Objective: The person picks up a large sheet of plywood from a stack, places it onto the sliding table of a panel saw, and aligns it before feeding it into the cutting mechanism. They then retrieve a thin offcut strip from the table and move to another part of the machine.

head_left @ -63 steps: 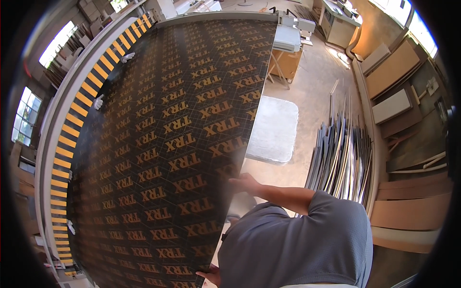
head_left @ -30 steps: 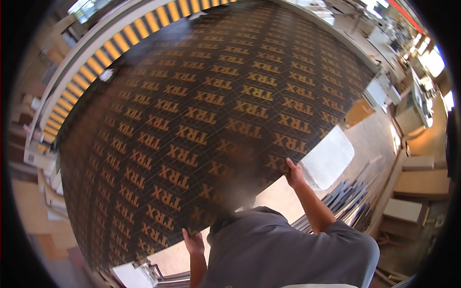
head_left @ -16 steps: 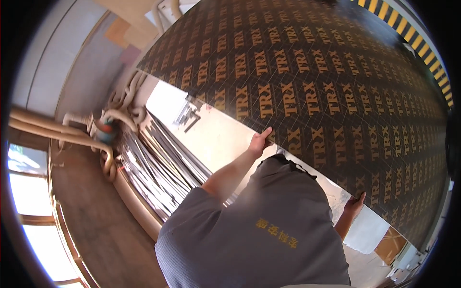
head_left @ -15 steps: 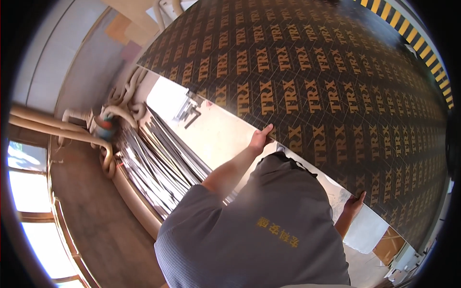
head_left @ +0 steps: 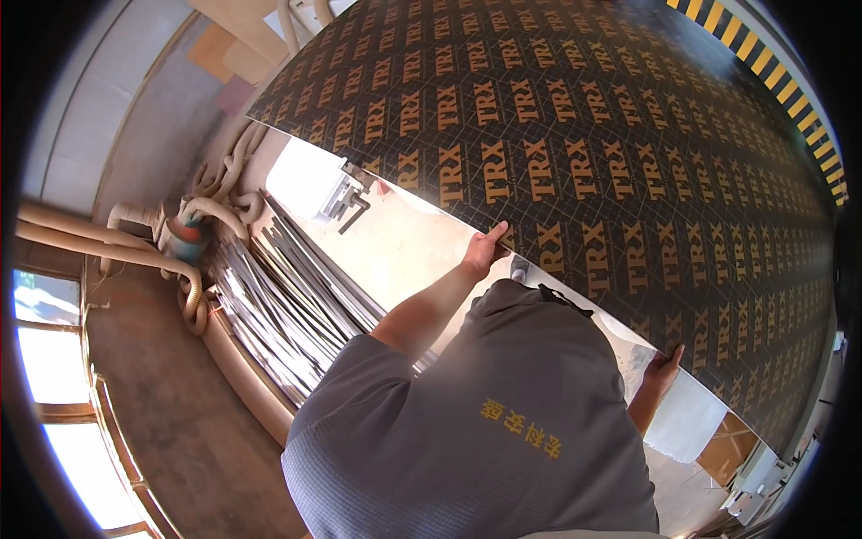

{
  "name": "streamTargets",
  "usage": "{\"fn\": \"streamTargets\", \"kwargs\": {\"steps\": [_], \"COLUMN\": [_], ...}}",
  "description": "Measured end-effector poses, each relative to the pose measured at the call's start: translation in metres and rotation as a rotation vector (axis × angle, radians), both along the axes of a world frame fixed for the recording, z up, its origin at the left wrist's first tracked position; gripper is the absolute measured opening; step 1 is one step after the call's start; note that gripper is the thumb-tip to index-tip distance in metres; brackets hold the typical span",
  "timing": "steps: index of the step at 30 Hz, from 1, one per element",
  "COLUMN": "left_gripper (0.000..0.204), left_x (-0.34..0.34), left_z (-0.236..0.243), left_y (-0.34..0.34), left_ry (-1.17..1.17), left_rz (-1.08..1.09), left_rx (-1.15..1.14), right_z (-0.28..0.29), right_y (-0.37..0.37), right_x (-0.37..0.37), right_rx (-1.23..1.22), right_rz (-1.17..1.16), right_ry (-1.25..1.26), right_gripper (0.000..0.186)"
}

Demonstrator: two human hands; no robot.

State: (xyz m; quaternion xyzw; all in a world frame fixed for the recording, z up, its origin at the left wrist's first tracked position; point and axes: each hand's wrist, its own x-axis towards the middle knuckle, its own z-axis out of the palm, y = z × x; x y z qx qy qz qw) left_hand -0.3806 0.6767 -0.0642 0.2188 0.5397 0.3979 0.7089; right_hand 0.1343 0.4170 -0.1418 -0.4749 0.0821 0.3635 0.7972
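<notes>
The sheet (head_left: 584,148) lies in front of the person (head_left: 467,431). Left hand (head_left: 483,251) and right hand (head_left: 662,370), well apart, are closed on its near edge, thumbs on top; the fingers beneath are hidden. Good handling, I think, needs equal support from both hands.

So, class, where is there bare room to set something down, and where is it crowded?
The dark sheet has bare room beyond the left hand and right hand; pale floor lies open between its near edge and the bundled strips. Crowded: those strips, and the tangled hoses at their far end.
</notes>
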Motion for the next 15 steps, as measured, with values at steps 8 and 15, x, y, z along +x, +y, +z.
{"fn": "streamTargets", "kwargs": {"steps": [8, 15], "left_gripper": [0.037, 0.038], "left_x": [0.000, 0.000], "left_z": [-0.003, 0.005], "left_y": [0.000, -0.003], "left_ry": [-0.001, -0.019], "left_rz": [-0.022, -0.026], "left_rx": [-0.022, 0.000], "right_z": [0.007, 0.025], "right_y": [-0.002, 0.004], "right_x": [0.000, -0.013], "right_rx": [0.013, 0.043], "right_rz": [0.026, 0.015], "right_ry": [-0.004, -0.030], "right_gripper": [0.039, 0.037]}}
